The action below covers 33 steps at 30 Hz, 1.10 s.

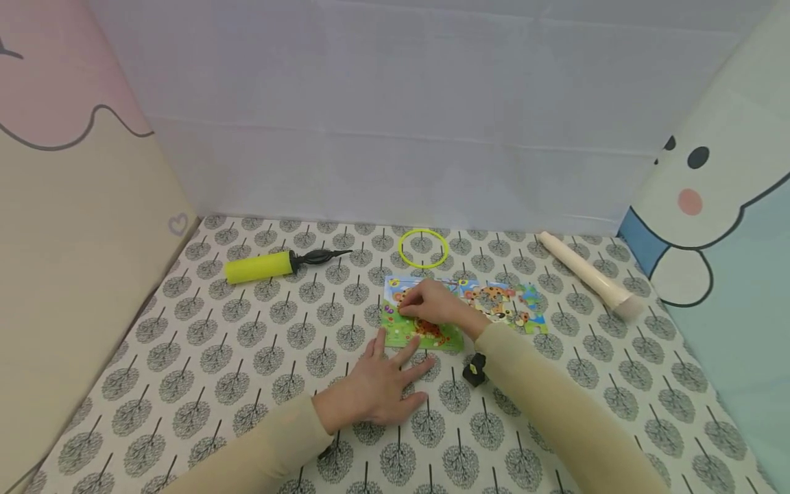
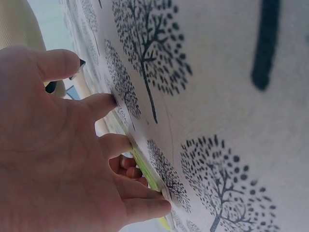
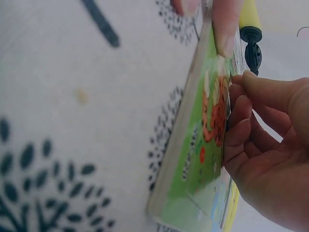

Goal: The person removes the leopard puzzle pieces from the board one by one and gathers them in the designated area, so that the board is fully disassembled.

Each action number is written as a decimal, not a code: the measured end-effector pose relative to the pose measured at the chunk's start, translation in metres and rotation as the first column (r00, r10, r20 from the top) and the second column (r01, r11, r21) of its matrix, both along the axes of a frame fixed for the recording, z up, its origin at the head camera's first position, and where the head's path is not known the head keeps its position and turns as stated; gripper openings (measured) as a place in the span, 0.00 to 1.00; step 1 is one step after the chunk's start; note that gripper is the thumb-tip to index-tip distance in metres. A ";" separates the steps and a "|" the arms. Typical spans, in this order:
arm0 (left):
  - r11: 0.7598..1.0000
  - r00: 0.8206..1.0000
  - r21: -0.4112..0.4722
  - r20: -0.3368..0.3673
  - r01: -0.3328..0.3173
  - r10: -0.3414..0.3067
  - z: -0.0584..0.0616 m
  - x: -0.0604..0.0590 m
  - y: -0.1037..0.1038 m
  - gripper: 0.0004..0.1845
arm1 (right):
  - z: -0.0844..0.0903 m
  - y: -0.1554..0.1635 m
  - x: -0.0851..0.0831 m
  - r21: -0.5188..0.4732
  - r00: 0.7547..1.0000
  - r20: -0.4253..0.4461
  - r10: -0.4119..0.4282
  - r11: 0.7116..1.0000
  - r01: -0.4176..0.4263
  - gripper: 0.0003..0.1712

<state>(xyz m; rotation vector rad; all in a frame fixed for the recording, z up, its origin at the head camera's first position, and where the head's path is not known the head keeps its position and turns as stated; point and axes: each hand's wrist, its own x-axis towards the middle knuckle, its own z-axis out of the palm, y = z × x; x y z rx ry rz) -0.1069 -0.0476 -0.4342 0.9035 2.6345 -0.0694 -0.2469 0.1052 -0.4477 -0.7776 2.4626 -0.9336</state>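
Note:
A leopard jigsaw board (image 1: pixel 453 341), green along its near side, lies flat on the patterned cloth. Over its middle, my right hand (image 1: pixel 431 302) curls down, thumb and forefinger pinching a puzzle piece that the fingers mostly hide. In the right wrist view the right hand's other fingers (image 3: pixel 239 130) bend against the board's face. My left hand (image 1: pixel 384 385) lies spread at the near left edge, palm down, its fingertips (image 2: pixel 161 205) touching that edge. Joined puzzle pieces (image 1: pixel 535 312) with a leopard face, with gaps among them, adjoin the board on its right.
Behind the board lies a yellow ring (image 1: pixel 422 267). A yellow hand pump (image 1: pixel 259 267) with a black nozzle is at the back left, and a pale tube-shaped thing (image 1: pixel 586 271) at the back right. A small black object (image 1: pixel 474 370) sits beside my right sleeve. Cloth walls enclose the table.

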 end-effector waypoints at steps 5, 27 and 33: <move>1.000 1.000 0.002 0.012 -0.004 0.004 0.001 -0.001 0.000 0.32 | -0.002 0.000 0.000 -0.003 1.000 0.025 -0.009 1.000 0.009 0.07; 0.996 0.999 -0.093 -0.031 0.016 -0.019 0.005 -0.002 0.003 0.37 | 0.001 0.005 -0.001 -0.101 0.986 0.165 -0.035 0.994 0.052 0.06; 0.995 1.000 -0.100 -0.016 -0.002 0.001 0.007 -0.001 0.003 0.38 | 0.002 0.015 -0.008 -0.198 0.974 0.214 -0.068 0.974 0.112 0.08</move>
